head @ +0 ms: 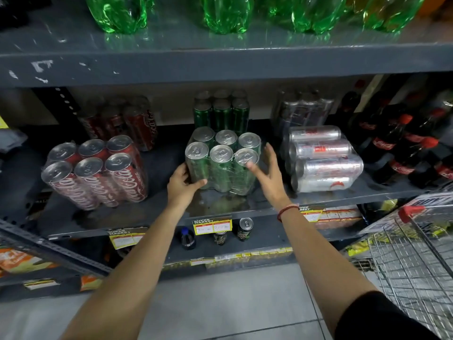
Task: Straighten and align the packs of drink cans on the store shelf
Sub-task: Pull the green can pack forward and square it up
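Observation:
A shrink-wrapped pack of green cans stands upright at the middle of the grey shelf. My left hand grips its lower left corner, thumb across the front. My right hand is spread against its right side, thumb on the front right can. Another green pack stands behind it. To the left, a red cola pack leans, with a second red pack behind. On the right, a silver can pack lies on its side, and a further silver pack stands behind.
Green plastic bottles fill the shelf above. Dark cola bottles crowd the right end of the shelf. A wire shopping trolley stands at my right. Loose cans and price labels sit on the shelf below.

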